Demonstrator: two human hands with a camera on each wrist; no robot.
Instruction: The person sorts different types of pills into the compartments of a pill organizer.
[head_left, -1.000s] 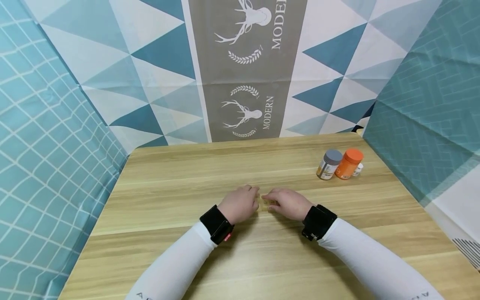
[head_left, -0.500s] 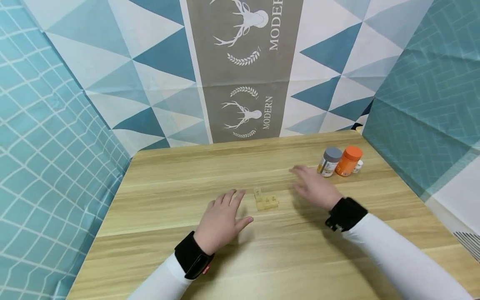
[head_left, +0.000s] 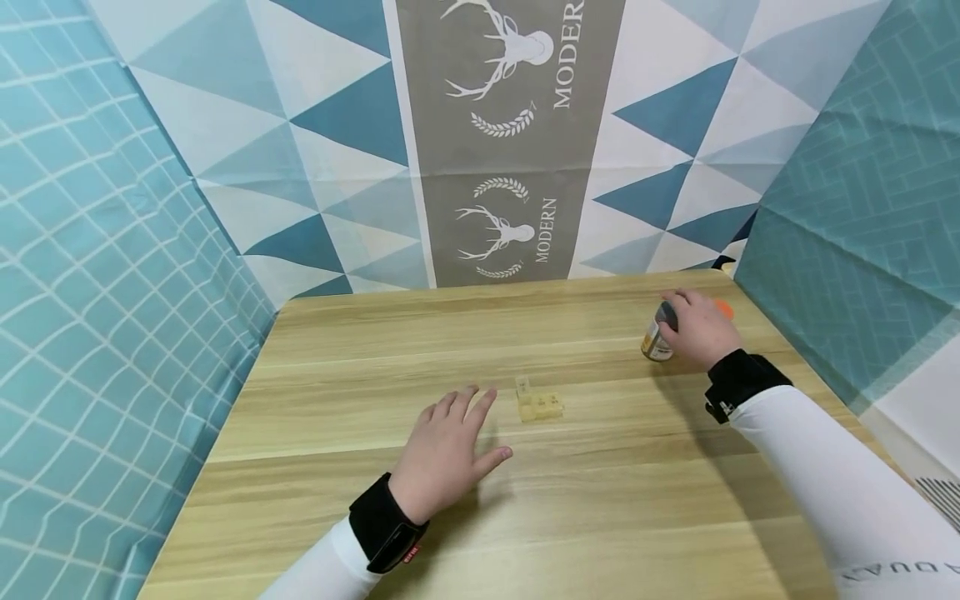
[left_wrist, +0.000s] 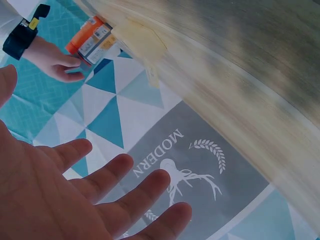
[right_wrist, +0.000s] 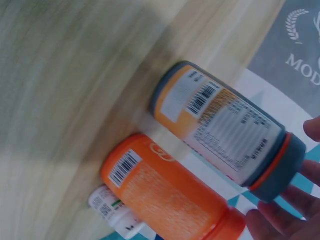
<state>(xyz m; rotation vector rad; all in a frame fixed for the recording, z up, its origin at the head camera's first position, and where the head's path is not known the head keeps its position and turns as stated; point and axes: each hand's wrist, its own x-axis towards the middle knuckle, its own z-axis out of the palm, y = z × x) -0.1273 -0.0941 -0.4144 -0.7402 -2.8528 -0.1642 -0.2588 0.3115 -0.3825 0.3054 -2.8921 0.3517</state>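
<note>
My right hand (head_left: 701,327) is at the grey-lidded supplement bottle (head_left: 657,340), its fingers about the lid. In the right wrist view, the bottle (right_wrist: 217,122) stands on the table; the thumb tip looks apart from the lid, while other fingertips are close to or touching it. A small yellowish translucent pill box (head_left: 541,407) lies mid-table with one flap standing up. Left of that box, my left hand (head_left: 442,454) is spread over the table, holding nothing. In the left wrist view, its palm and loosely extended fingers show.
Beside the grey-lidded bottle stand an orange bottle (right_wrist: 165,192) and a small white bottle (right_wrist: 116,211), mostly hidden by my hand in the head view. The wooden table (head_left: 375,350) meets a patterned cloth (head_left: 495,167) at its back edge. More cloth hangs at both sides.
Both hands were at the pill box and then moved away from it. The right hand has gone right and back to the grey-lidded bottle; the left has drawn back and spread.
</note>
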